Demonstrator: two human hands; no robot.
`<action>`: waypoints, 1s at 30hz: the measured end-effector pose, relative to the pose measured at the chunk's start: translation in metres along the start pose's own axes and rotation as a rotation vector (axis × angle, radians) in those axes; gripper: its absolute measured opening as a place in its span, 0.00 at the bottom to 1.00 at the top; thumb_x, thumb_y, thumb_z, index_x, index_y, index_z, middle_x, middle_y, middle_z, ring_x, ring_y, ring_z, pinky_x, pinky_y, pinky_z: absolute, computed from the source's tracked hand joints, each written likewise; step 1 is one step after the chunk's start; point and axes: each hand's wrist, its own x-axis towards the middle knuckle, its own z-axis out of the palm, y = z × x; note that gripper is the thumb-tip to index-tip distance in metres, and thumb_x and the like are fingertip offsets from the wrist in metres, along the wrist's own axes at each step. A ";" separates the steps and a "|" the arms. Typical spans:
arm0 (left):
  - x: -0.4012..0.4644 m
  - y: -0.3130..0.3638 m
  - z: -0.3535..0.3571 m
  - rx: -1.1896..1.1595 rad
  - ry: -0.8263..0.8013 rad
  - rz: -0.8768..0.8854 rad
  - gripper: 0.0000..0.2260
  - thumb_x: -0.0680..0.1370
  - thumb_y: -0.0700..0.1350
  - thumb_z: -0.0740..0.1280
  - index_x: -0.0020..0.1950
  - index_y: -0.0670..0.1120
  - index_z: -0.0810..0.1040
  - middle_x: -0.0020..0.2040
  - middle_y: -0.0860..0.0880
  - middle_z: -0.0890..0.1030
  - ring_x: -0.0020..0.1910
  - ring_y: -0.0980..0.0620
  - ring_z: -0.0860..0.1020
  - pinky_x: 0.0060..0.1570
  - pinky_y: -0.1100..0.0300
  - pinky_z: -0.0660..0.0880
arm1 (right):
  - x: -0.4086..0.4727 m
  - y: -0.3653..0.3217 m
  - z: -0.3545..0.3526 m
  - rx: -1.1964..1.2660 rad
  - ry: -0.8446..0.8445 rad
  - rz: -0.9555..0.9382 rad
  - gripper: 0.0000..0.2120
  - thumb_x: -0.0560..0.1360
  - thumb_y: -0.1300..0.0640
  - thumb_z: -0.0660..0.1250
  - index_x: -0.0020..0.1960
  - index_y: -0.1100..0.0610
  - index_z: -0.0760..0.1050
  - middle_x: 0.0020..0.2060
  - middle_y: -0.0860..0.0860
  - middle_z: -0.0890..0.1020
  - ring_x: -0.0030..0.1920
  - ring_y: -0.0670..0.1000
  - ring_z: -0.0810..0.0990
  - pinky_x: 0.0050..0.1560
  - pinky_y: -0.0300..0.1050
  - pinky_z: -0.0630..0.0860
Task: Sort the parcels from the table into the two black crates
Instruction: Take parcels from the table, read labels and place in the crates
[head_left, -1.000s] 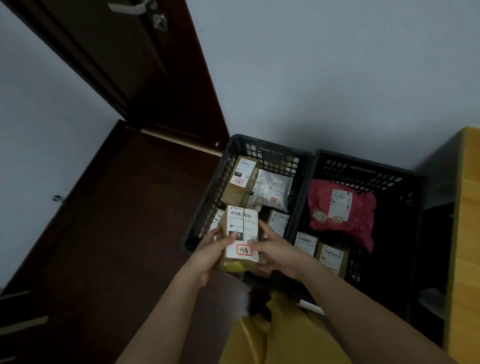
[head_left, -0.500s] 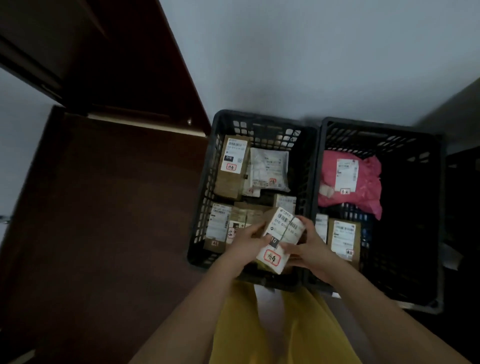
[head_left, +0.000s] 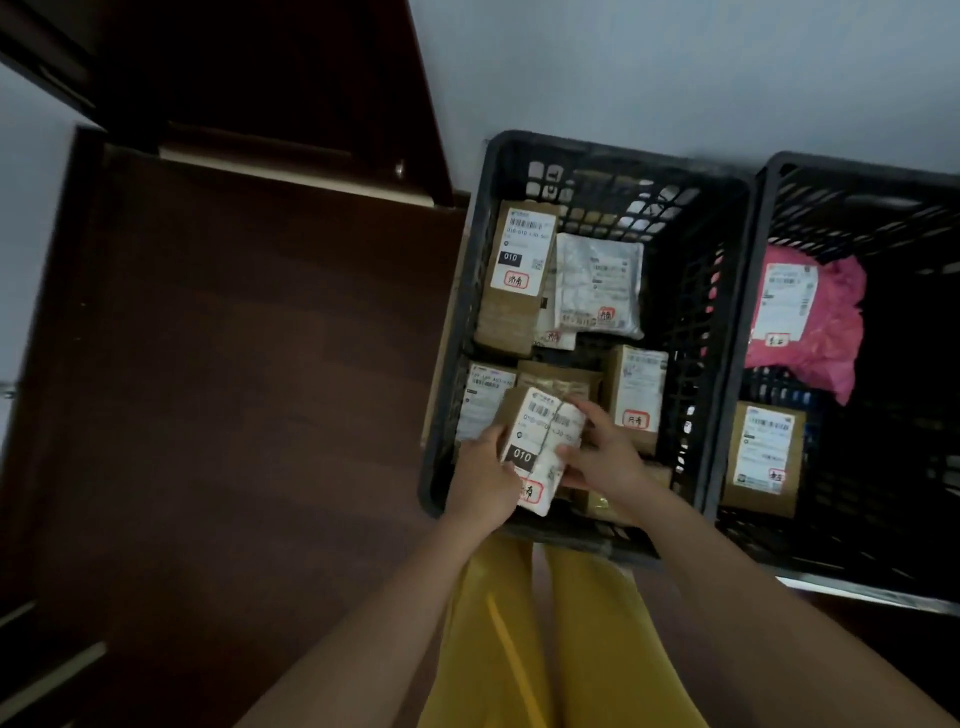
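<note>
Two crates sit side by side, left crate (head_left: 457, 322) and right crate (head_left: 737, 338), parcels inside both.

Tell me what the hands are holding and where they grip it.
Both hands hold one labelled parcel over the left crate: left hand on its left edge, right hand on its right edge.

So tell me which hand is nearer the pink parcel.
Right. The right hand is at the left crate's near end, the side toward the pink parcel; the left hand is farther left.
</note>
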 end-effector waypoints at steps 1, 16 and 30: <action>0.000 -0.004 -0.002 0.015 0.026 -0.013 0.23 0.79 0.36 0.60 0.73 0.50 0.68 0.64 0.48 0.72 0.57 0.48 0.78 0.55 0.50 0.80 | 0.005 -0.001 0.005 -0.021 -0.027 -0.005 0.28 0.78 0.72 0.63 0.70 0.46 0.67 0.54 0.49 0.77 0.51 0.50 0.80 0.38 0.45 0.83; 0.009 -0.006 0.016 0.536 0.114 -0.093 0.41 0.77 0.40 0.69 0.80 0.42 0.44 0.75 0.42 0.52 0.73 0.43 0.59 0.64 0.52 0.72 | 0.055 -0.006 0.019 -0.159 -0.196 0.001 0.25 0.80 0.68 0.63 0.73 0.52 0.68 0.63 0.55 0.75 0.54 0.51 0.79 0.49 0.40 0.81; 0.026 -0.003 0.009 0.709 0.244 0.106 0.35 0.74 0.34 0.70 0.76 0.48 0.58 0.76 0.48 0.56 0.63 0.46 0.71 0.49 0.52 0.78 | 0.080 0.013 0.009 -0.611 -0.217 -0.208 0.36 0.79 0.69 0.62 0.80 0.46 0.53 0.79 0.51 0.56 0.72 0.51 0.65 0.60 0.29 0.65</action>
